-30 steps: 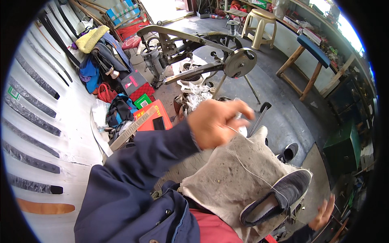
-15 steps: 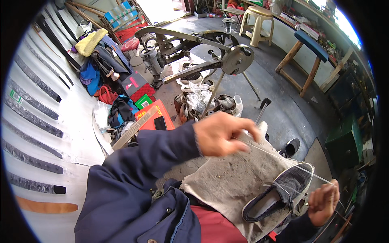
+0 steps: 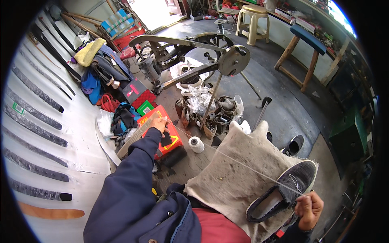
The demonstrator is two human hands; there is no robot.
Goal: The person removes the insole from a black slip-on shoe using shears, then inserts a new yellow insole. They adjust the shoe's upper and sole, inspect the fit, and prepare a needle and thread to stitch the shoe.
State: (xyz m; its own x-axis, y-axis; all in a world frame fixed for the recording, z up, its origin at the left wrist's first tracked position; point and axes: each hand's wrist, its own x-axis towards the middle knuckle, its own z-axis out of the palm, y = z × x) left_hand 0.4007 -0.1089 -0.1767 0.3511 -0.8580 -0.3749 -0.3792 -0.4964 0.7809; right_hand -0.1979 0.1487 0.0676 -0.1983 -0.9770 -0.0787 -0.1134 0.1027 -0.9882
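A dark mesh slip-on shoe [image 3: 298,178] with a pale sole lies on the grey cloth [image 3: 227,172] over my lap. White thread [image 3: 247,165] stretches across the cloth, between my two hands. Over the red box, my left hand [image 3: 160,125] is extended far out with its fingers closed on the thread. Beside the shoe, my right hand [image 3: 310,209] pinches the thread near the upper, where a loose loop stands up. A white thread spool [image 3: 196,145] stands on the floor left of the cloth.
Beyond the cloth stands a hand-cranked sewing machine [image 3: 194,56] with a large wheel. Under it are bags of small parts [image 3: 221,111]. The red box [image 3: 172,139] carries a dark phone. A blue-topped stool [image 3: 306,40] is at the far right, with a green box [image 3: 348,135] nearer.
My left hand has swung far left and away, from above the cloth to the red box, drawing the thread out long. My right hand has come down and left, closer to the shoe.
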